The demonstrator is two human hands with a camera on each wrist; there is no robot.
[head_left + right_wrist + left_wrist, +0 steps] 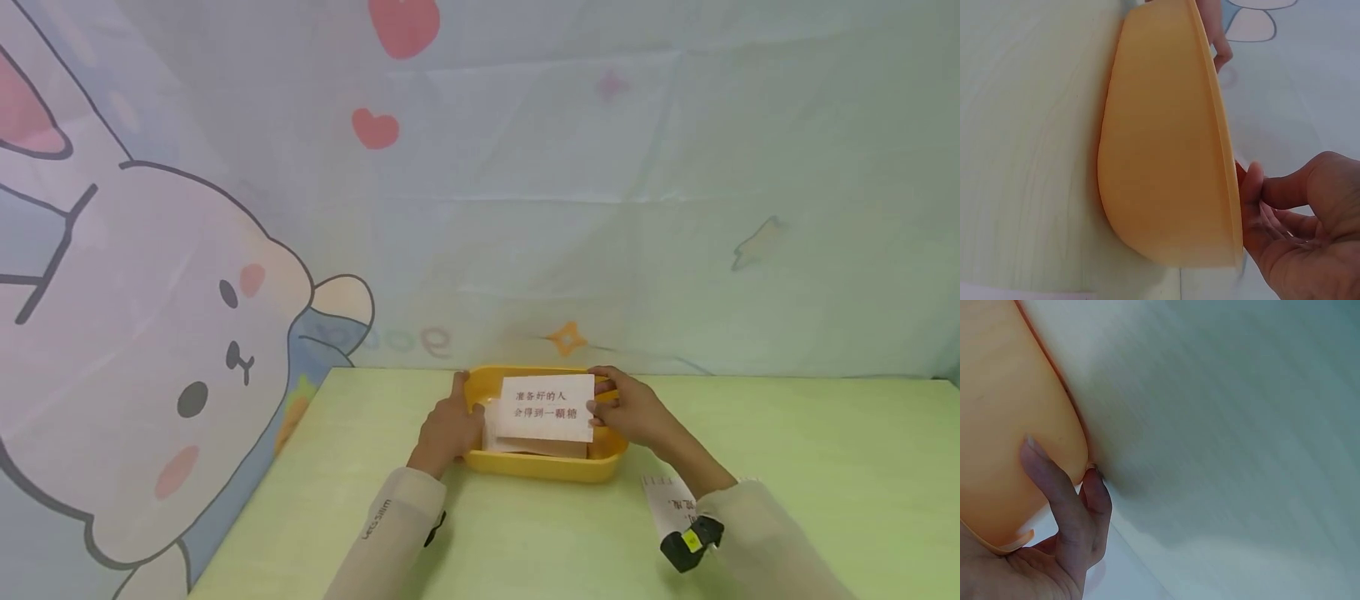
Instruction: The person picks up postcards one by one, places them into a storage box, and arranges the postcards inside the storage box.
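Observation:
A yellow plastic tray [543, 468] stands near the far edge of the table. My left hand [448, 429] grips its left end, and the left wrist view shows fingers against the tray's outer wall [1004, 412]. With thumb and fingers, my right hand [637, 412] pinches the right edge of a white card [546, 427] printed with two lines of Chinese characters. The card is over the tray, face toward the head camera. Beneath it, other cards [555, 448] lie in the tray, partly hidden. In the right wrist view, the right hand [1316, 231] is close beside the tray's rim [1225, 137].
Another printed card [666, 504] lies on the light green table [810, 467], partly hidden under my right forearm. Behind the far table edge hangs a cloth backdrop [525, 250] with a cartoon rabbit and hearts.

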